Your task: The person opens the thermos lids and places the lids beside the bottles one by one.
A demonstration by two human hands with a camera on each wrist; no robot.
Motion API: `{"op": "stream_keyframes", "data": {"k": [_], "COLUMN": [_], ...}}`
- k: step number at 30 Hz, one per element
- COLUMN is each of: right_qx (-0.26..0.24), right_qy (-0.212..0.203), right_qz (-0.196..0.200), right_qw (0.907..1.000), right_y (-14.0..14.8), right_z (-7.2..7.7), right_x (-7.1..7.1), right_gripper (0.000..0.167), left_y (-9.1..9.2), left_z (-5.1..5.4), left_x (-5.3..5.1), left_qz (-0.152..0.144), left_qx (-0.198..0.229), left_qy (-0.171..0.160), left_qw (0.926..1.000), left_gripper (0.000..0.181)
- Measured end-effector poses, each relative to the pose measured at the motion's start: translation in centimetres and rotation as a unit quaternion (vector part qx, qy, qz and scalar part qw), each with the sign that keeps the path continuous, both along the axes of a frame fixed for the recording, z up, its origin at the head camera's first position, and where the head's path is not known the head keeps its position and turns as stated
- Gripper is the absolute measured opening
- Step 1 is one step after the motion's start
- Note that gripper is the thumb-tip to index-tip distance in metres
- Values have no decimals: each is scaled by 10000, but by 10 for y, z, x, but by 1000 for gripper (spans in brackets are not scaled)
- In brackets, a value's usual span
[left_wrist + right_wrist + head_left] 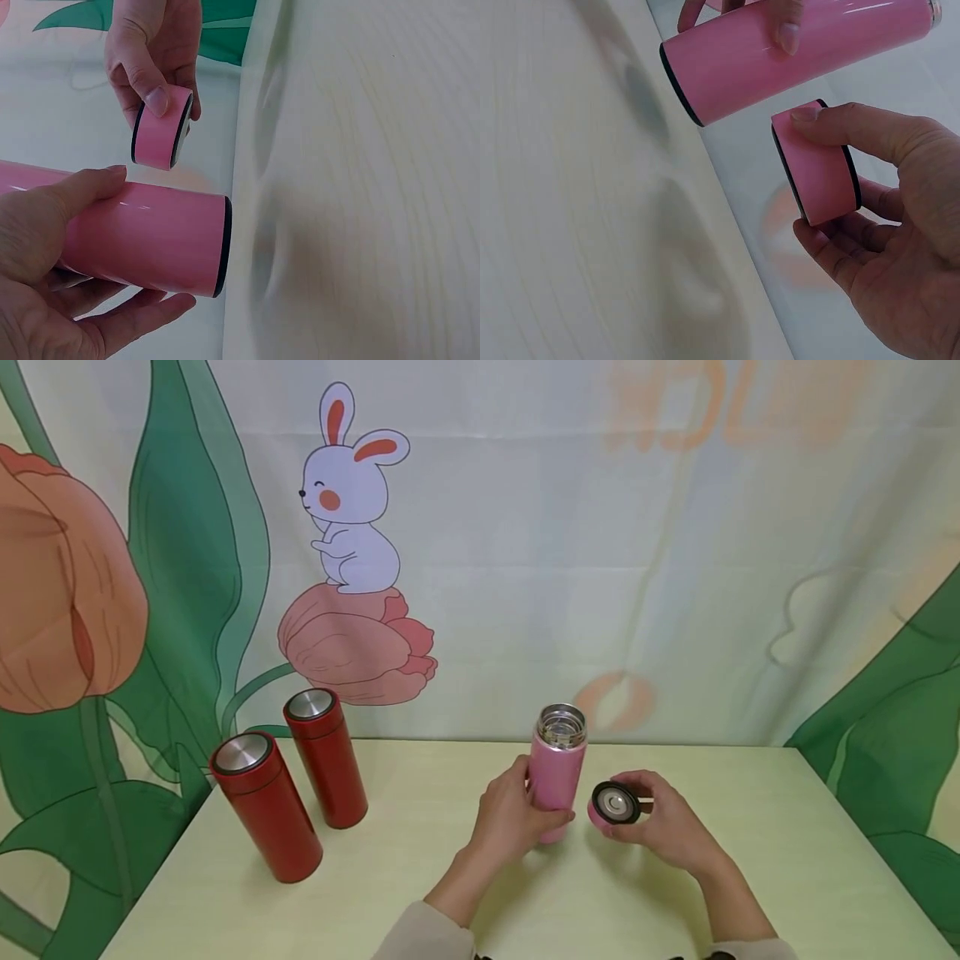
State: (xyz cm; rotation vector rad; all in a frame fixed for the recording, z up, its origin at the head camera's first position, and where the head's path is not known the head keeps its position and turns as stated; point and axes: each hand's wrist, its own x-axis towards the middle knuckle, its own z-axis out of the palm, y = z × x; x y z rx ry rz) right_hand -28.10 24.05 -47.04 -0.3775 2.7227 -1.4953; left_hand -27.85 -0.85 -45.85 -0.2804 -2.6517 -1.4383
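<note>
In the head view, my left hand (510, 814) grips a pink thermos bottle (557, 772) around its body. The bottle's steel mouth is uncovered and faces up. Its black-rimmed base hangs a little above the table in the left wrist view, where the pink thermos (161, 236) lies across the picture. Just right of the bottle, my right hand (671, 827) pinches the pink lid (617, 803) between thumb and fingers. The lid's steel and black underside is turned toward the head camera. Lid (817, 169) and bottle are apart in the right wrist view.
Two red thermos bottles with steel-topped lids stand upright on the left of the table, a nearer one (270, 818) and a farther one (330, 768). Behind the pale table (420, 860) hangs a cloth backdrop (510, 568) printed with a rabbit and flowers.
</note>
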Motion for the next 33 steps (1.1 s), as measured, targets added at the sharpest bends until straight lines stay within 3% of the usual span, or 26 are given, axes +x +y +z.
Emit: {"op": "stream_keyframes", "data": {"k": [14,24,33], "right_qx": [87,238,427], "right_qy": [-77,3,36], "right_qz": [-352,-997,-1442], "right_qw": [9993,9947,9886], "right_y": [24,32,34], "right_z": [-4,-12,-16], "right_x": [-20,-37,-56], "right_gripper": [71,79,80], "left_y": [31,50,61], "left_z": [-7,-16,-21], "left_x": [-24,-39,-54], "left_qz": [-34,-37,43], "left_qx": [448,781,804], "left_qy": [69,155,181], "left_qw": [9990,9968,9966], "left_gripper": [67,72,71]}}
